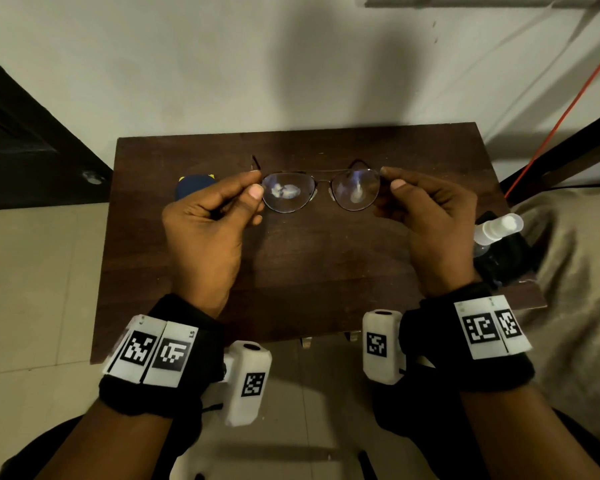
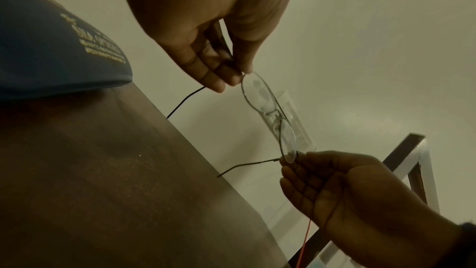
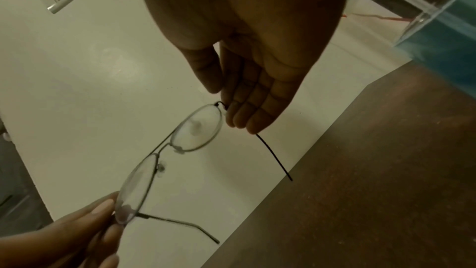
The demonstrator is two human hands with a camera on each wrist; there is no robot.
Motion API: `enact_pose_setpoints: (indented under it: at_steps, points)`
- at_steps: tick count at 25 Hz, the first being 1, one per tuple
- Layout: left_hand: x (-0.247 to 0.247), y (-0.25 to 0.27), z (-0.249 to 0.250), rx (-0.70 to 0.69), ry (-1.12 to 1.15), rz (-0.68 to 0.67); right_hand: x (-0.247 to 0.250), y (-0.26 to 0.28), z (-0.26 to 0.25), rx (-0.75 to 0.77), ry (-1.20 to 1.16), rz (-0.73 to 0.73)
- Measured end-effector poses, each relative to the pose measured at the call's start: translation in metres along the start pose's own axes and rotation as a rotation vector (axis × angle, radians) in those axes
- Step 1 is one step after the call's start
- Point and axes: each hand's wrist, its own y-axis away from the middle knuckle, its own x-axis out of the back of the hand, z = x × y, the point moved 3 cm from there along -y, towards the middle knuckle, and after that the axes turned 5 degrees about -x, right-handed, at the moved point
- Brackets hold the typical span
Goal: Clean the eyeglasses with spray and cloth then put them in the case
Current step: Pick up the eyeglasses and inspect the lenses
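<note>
Thin metal-framed eyeglasses (image 1: 321, 192) (image 2: 268, 113) (image 3: 180, 150) hang in the air above the dark wooden table (image 1: 309, 271), temples unfolded and pointing away from me. My left hand (image 1: 253, 188) (image 2: 231, 76) pinches the left hinge corner between thumb and fingers. My right hand (image 1: 390, 178) (image 3: 226, 107) pinches the right hinge corner the same way. Both lenses carry smudges or reflections. A dark blue case (image 1: 194, 187) (image 2: 51, 48) with gold print lies on the table behind my left hand. A clear spray bottle (image 1: 496, 230) (image 3: 438, 27) with bluish liquid stands at the table's right edge on a black cloth (image 1: 506, 261).
The table stands against a white wall (image 1: 257, 64). A dark door (image 1: 25, 140) is at the left, and a red cable (image 1: 561, 116) and a dark frame run at the right. Beige fabric (image 1: 575, 289) lies to the right of the table.
</note>
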Motion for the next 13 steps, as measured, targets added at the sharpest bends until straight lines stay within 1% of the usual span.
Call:
enact_pose_setpoints:
  at_steps: [3, 6, 8, 10, 13]
  points:
    - [-0.001, 0.004, -0.004, -0.041, -0.222, -0.037, -0.002, -0.001, 0.009, -0.048, 0.12, -0.01]
    - [-0.002, 0.008, -0.008, -0.15, -0.51, -0.105, -0.004, -0.001, 0.021, -0.124, 0.208, -0.012]
    - [-0.004, 0.011, -0.011, -0.184, -0.638, -0.142, -0.005, -0.002, 0.026, -0.169, 0.234, -0.011]
    - [-0.007, 0.012, -0.013, -0.175, -0.701, -0.157, -0.006, -0.002, 0.031, -0.206, 0.27, -0.019]
    - [-0.011, 0.011, -0.018, -0.126, -0.777, -0.181, -0.008, 0.003, 0.036, -0.258, 0.326, -0.071]
